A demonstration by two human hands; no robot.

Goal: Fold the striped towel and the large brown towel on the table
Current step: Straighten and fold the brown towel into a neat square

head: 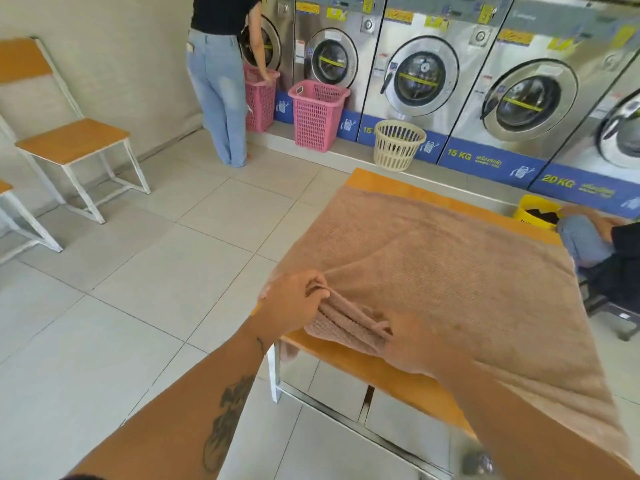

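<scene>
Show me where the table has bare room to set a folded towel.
Two bare strips of table: the far edge beyond the brown towel, toward the cream basket, and the near edge below the bunched corner gripped by the left hand and right hand. The towel covers the rest.

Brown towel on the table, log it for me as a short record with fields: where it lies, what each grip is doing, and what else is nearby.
brown towel: spread over the table, near corner bunched up
left grip: holds the bunched corner
right grip: pinches the towel's hem beside it, somewhat blurred
striped towel: not in view
nearby: pink basket and cream basket on the floor by the washers
</scene>
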